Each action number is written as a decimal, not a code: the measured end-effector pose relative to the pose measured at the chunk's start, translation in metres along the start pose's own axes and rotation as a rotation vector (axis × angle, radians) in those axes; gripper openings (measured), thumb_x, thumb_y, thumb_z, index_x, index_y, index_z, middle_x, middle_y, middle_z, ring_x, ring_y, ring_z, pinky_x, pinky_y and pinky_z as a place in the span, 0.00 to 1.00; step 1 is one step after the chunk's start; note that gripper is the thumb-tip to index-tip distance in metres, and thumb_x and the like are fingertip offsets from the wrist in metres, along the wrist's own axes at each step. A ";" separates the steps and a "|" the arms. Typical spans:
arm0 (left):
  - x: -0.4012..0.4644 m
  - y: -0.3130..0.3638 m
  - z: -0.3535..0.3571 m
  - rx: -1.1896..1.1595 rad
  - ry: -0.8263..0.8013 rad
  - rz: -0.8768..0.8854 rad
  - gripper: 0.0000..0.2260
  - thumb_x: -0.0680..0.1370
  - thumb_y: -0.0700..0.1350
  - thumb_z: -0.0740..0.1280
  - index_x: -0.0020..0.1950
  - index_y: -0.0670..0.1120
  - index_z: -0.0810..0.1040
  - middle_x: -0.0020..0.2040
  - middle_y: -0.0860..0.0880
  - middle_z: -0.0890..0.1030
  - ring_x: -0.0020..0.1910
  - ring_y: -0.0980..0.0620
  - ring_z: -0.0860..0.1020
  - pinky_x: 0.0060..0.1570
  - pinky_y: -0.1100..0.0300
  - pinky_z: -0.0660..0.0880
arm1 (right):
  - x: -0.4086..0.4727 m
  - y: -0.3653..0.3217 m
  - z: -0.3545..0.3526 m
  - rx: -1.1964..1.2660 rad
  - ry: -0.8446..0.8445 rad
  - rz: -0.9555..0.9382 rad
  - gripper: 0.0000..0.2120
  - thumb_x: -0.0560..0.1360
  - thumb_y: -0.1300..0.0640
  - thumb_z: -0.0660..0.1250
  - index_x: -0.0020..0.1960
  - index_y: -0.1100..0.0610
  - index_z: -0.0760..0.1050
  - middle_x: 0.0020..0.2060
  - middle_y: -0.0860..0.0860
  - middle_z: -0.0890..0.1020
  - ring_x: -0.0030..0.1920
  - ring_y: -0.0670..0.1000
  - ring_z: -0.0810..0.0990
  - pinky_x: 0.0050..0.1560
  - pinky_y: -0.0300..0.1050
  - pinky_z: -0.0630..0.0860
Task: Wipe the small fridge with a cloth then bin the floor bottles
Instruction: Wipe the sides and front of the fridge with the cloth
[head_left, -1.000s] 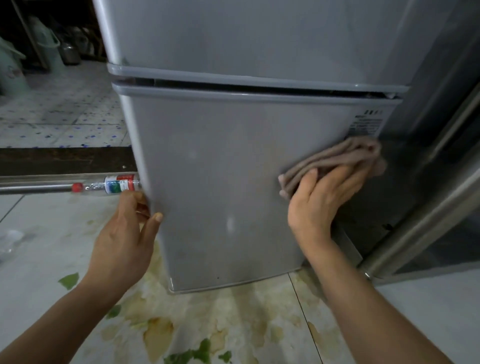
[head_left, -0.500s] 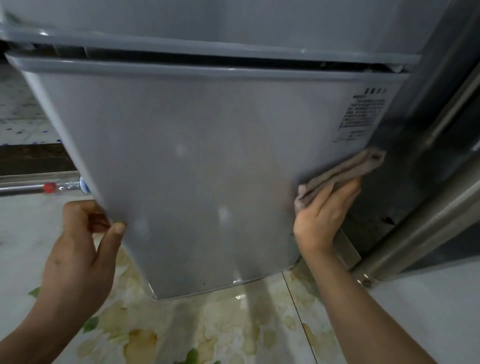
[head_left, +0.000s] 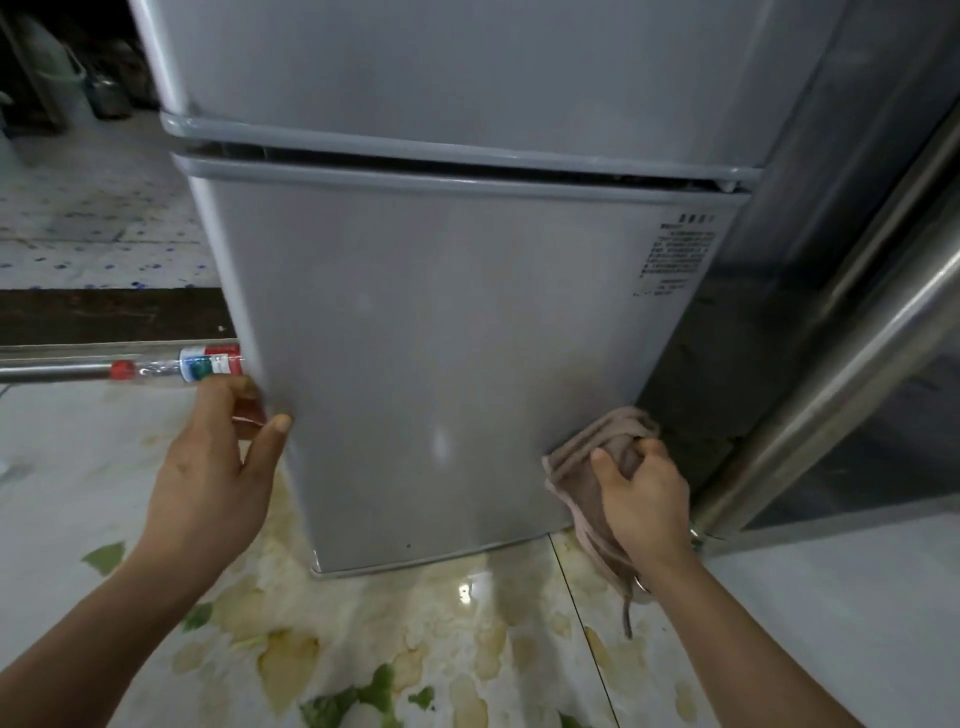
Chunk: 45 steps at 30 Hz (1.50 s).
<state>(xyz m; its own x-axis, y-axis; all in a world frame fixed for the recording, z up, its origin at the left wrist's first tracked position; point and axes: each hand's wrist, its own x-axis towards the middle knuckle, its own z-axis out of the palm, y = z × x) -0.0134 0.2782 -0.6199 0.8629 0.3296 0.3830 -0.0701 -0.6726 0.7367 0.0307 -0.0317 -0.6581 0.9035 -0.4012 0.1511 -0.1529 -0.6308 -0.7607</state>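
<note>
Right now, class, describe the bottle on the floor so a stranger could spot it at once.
Find the grey fridge and follow its lower door to the left edge. There a clear plastic bottle lies on its side just above the left hand. Its red cap and red, white and green label mark it out.

Seen from one head-worn wide-angle camera, close up, facing forward and down at the lower door of the small fridge (head_left: 457, 353). Floor (head_left: 467, 649) near at bottom, both forearms entering from the near corners, left hand (head_left: 208, 483) and right hand (head_left: 644, 499) mid-frame. Straight edges bowed toward the borders.
</note>
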 end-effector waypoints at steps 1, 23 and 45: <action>-0.002 0.004 -0.001 0.002 -0.002 -0.032 0.07 0.78 0.46 0.62 0.54 0.50 0.65 0.51 0.49 0.75 0.48 0.48 0.75 0.44 0.52 0.70 | -0.006 -0.002 -0.007 0.006 -0.012 0.004 0.17 0.74 0.53 0.69 0.58 0.61 0.72 0.46 0.53 0.78 0.50 0.57 0.78 0.45 0.42 0.70; -0.047 0.097 0.031 -0.463 -0.410 -0.590 0.14 0.75 0.44 0.69 0.59 0.46 0.71 0.44 0.42 0.81 0.41 0.46 0.80 0.43 0.55 0.78 | -0.088 -0.050 -0.066 0.030 -0.490 -0.294 0.18 0.67 0.55 0.75 0.54 0.43 0.77 0.42 0.41 0.79 0.45 0.43 0.79 0.45 0.41 0.78; -0.045 0.053 0.015 0.117 0.043 -0.069 0.22 0.71 0.45 0.72 0.57 0.48 0.63 0.55 0.46 0.67 0.42 0.55 0.73 0.43 0.56 0.72 | -0.012 -0.051 -0.029 0.277 0.028 -0.180 0.11 0.80 0.54 0.59 0.54 0.62 0.74 0.75 0.57 0.53 0.74 0.55 0.56 0.73 0.50 0.57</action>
<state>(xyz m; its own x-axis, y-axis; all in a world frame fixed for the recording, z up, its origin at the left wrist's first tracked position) -0.0481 0.2177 -0.6065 0.8412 0.4038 0.3595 0.0495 -0.7196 0.6927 0.0163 -0.0143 -0.6031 0.8941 -0.3203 0.3130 0.1264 -0.4900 -0.8625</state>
